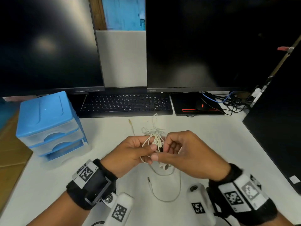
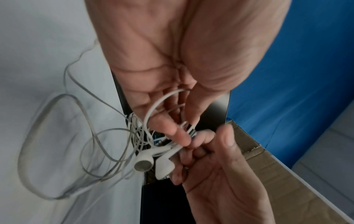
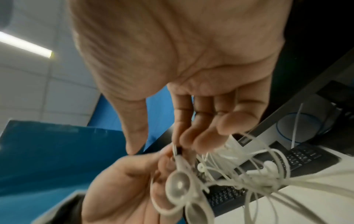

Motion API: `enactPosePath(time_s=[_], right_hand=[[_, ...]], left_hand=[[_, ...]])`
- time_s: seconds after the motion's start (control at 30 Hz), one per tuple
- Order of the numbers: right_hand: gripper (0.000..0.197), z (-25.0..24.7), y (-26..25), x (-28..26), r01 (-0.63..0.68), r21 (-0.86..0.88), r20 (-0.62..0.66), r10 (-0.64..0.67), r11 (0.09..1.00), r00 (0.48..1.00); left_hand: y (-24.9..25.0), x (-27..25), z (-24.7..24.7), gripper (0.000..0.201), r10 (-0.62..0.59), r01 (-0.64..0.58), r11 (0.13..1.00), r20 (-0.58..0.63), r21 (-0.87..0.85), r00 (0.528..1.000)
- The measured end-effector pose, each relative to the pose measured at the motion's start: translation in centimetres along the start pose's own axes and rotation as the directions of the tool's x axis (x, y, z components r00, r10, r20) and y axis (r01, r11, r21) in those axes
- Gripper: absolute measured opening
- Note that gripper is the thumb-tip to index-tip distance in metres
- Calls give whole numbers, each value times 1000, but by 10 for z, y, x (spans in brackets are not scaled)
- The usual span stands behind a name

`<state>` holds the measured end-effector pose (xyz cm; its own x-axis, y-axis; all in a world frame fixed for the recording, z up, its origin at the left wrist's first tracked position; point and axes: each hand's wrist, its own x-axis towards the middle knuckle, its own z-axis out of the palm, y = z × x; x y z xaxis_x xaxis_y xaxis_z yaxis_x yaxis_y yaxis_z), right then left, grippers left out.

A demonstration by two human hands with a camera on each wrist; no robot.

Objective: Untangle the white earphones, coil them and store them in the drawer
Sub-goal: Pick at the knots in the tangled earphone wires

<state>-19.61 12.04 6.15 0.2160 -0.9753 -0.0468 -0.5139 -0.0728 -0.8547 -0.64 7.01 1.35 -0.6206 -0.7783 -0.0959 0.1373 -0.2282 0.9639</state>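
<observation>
The white earphones (image 1: 154, 134) are a tangled bundle held just above the desk between both hands. My left hand (image 1: 150, 152) pinches the bundle's left side with thumb and fingers. My right hand (image 1: 161, 151) pinches a strand right beside it. In the left wrist view my left hand (image 2: 184, 136) holds cords while two earbuds (image 2: 145, 162) hang below it, and loose loops (image 2: 57, 97) trail over the desk. The right wrist view shows my right hand (image 3: 182, 145) pinching a small part above the earbuds (image 3: 178, 186). The blue drawer unit (image 1: 48, 124) stands at left, drawers closed.
A black keyboard (image 1: 125, 103) and a mouse (image 1: 202, 106) on its pad lie behind the hands, under two dark monitors (image 1: 203, 46). One cable plug (image 1: 148, 179) lies on the white desk (image 1: 211, 136) near me, another (image 1: 129, 120) by the keyboard. Cables (image 1: 231, 101) pile at back right.
</observation>
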Motion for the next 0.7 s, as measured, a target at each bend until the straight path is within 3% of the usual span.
enactPosePath(time_s=[0.1,0.23,0.33,0.43,0.5,0.6,0.7], right_hand=[[31,14,9,5,-10,-97,-173,-7,995,985],[19,14,16,10,42,-62,-268,-57,997,962],[14,12,16,13,122,117,-245,-90,986,965],[13,7,17,13,137,237,-180,-95,962,979],[12,11,17,11,172,178,-170,-142,969,975],[14,22,12,4,230,-5,-140,-229,973,963],[14,24,10,4,238,53,-146,-228,970,963]], left_hand=[[1,1,1,31,6,-6,1000,-45,19,999],[5,0,2,24,33,-26,997,-105,73,994],[8,-2,1,19,57,-45,995,-141,85,988],[10,-3,0,28,48,-45,999,-153,22,987],[11,-2,1,33,22,-23,1000,-181,-7,983],[11,-1,3,22,-25,20,1000,-260,-24,965],[12,-1,4,17,-10,15,1000,-279,15,960]])
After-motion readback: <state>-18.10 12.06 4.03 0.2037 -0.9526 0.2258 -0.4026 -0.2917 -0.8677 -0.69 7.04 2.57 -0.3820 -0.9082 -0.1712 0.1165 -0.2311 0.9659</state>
